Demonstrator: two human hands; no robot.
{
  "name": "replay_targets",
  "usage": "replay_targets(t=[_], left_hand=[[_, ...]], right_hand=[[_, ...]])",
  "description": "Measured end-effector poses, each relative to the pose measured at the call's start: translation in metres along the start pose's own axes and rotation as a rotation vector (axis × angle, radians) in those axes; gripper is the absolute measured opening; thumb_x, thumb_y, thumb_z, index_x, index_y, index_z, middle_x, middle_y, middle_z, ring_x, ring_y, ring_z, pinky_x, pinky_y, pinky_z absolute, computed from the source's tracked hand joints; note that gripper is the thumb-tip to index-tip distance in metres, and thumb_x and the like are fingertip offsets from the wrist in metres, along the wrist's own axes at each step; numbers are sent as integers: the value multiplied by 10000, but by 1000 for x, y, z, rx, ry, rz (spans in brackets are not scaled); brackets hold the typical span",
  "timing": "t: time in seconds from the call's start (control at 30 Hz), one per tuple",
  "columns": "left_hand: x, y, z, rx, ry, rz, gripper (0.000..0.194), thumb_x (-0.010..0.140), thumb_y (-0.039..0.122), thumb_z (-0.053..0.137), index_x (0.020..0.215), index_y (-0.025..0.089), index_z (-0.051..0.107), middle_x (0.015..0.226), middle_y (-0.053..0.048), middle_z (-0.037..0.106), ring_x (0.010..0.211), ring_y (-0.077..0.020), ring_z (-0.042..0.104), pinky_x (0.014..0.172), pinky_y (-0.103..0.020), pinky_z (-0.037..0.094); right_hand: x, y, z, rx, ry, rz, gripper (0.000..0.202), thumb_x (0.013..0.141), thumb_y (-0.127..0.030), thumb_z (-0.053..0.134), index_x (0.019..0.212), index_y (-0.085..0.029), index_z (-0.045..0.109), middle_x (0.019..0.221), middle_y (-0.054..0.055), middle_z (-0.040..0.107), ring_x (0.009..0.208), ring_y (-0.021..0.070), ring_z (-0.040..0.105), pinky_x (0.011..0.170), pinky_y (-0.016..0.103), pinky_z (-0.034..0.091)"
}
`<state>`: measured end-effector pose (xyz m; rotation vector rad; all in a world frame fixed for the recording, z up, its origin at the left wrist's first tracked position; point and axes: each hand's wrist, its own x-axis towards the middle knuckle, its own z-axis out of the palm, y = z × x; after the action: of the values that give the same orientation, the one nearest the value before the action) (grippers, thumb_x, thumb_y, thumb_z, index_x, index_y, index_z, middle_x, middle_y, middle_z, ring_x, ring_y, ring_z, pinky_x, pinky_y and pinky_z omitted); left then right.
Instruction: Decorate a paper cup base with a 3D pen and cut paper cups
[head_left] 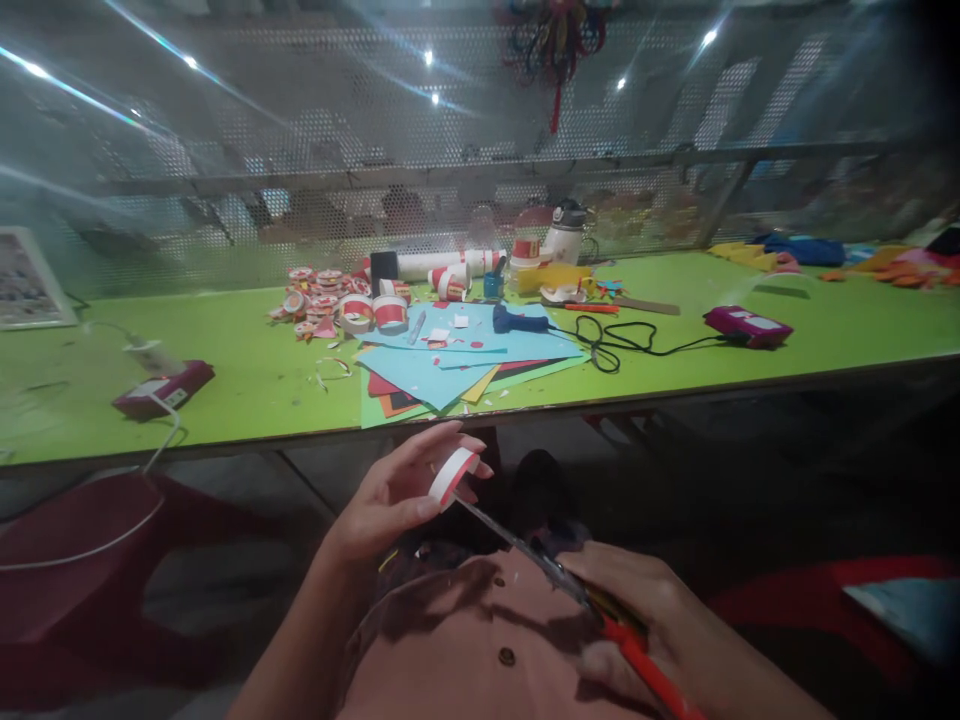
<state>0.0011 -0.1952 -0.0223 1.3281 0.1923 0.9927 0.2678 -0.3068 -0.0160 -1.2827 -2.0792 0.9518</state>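
My left hand (405, 490) holds a small curved white piece with a red edge (453, 477) between thumb and fingers, in front of the table's near edge. Wrapped round the orange-red handles of a pair of scissors (525, 550) is my right hand (637, 610). The blades point up and left, with their tips at the lower edge of the white piece. Whether the blades touch it cannot be made out.
The green table (277, 400) bears blue paper sheets (450, 370), a blue glue gun (521, 320) with a black cord, cut pieces (322, 292), rolls (356, 313) and purple power strips (748, 327). A dark red stool (67, 560) stands at the lower left.
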Motion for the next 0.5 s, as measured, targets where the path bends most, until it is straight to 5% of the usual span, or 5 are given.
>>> replay_targets(t=[0.23, 0.5], left_hand=[[1, 8, 1, -13, -32, 19, 624, 777, 197, 720, 1365, 250, 518, 1287, -133, 583, 1109, -353, 605, 916, -458, 495], [4, 7, 4, -39, -67, 25, 651, 754, 151, 712, 1368, 239, 515, 1258, -137, 597, 1143, -353, 582, 950, -473, 471]], right_hand=[[1, -8, -12, 209, -77, -66, 463, 884, -482, 564, 1263, -225, 632, 958, 76, 688, 826, 216, 641, 740, 291, 515], [8, 15, -12, 363, -239, -72, 613, 900, -669, 388, 1137, -170, 653, 619, -10, 511, 544, 116, 453, 545, 239, 373]])
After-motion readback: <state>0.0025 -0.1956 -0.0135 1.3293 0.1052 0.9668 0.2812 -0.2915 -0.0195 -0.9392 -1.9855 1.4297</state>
